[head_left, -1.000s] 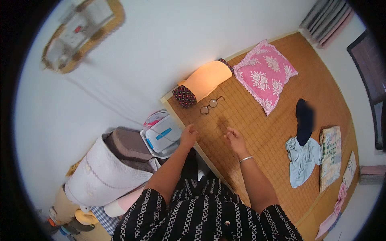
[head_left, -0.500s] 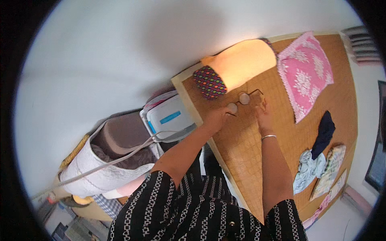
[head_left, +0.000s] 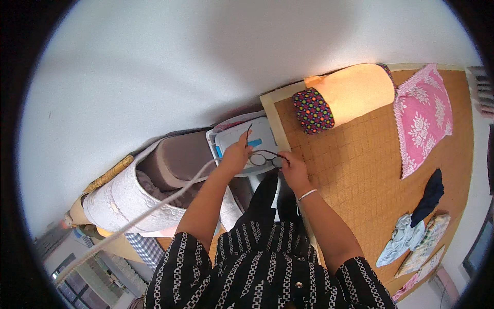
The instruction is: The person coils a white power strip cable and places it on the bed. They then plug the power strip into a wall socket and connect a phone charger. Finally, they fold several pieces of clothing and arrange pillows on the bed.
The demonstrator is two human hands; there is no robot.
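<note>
A pair of eyeglasses (head_left: 258, 159) with round lenses and thin dark frames is held up between my two hands. My left hand (head_left: 235, 156) pinches one side, where a dark temple arm sticks up past the fingers. The fingers of my right hand (head_left: 296, 174), with a bangle on its wrist, close on the other side by the lens. Behind the glasses stands a pale plastic box (head_left: 263, 132) with a blue strip on it, beside the bed's edge.
A woven brown mat (head_left: 350, 154) covers the bed to the right. On it lie a yellow bolster (head_left: 363, 92), a pink floral pillow (head_left: 422, 121) and folded clothes (head_left: 401, 239). At left, a white quilted basket (head_left: 121, 206) holds brown cushions; a pale cord (head_left: 139, 220) crosses before it.
Both hands have carried the glasses leftward from above the mat to in front of the plastic box. The view has shifted left, so the bed appears farther right.
</note>
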